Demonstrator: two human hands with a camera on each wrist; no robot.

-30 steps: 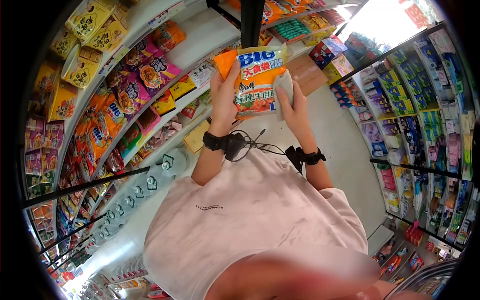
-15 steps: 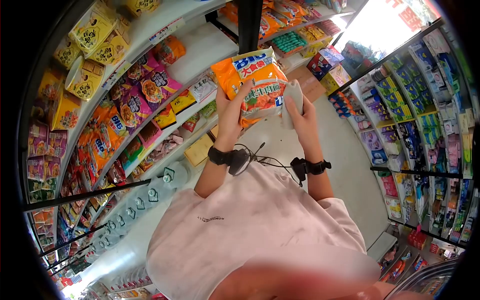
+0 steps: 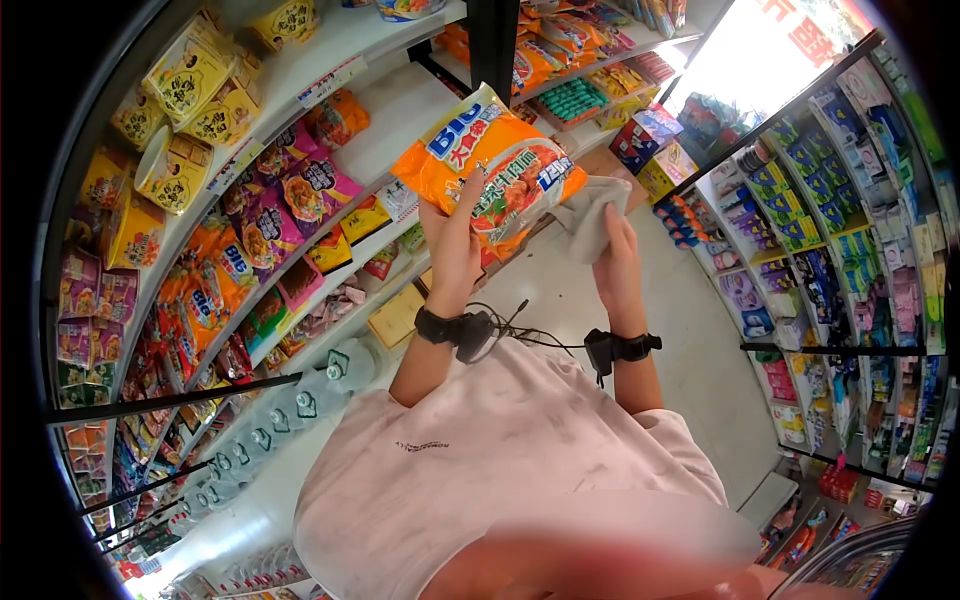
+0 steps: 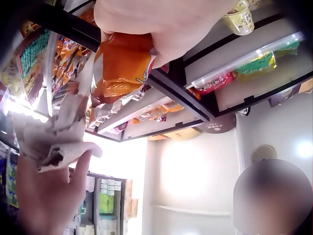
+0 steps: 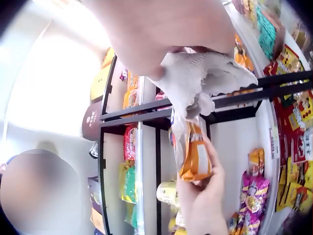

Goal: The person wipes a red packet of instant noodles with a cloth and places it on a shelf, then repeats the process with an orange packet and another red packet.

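An orange bag of instant noodles (image 3: 520, 185) is gripped by its lower left side in my left hand (image 3: 455, 255), the thumb lying over its printed front. The bag is tilted, its top toward the upper left. My right hand (image 3: 618, 270) pinches a crumpled grey-white cloth (image 3: 590, 222) at the bag's right end. In the right wrist view the cloth (image 5: 195, 78) hangs in folds from the fingers, its lower tip overlapping the bag (image 5: 195, 159). The left wrist view shows the cloth (image 4: 54, 129) bunched above the right thumb.
Curved shelves on the left carry purple noodle bags (image 3: 310, 180), more orange bags (image 3: 205, 275) and yellow cup packs (image 3: 190, 70). Large clear bottles (image 3: 300, 400) line the floor below. A black shelf post (image 3: 493, 45) rises beyond the bag. Packed racks (image 3: 830, 230) stand on the right.
The noodle bag has turned from nearly upright to a slant and shifted slightly left. The cloth, earlier pressed along the bag's right edge, now spreads out more as the right hand has moved rightward and down.
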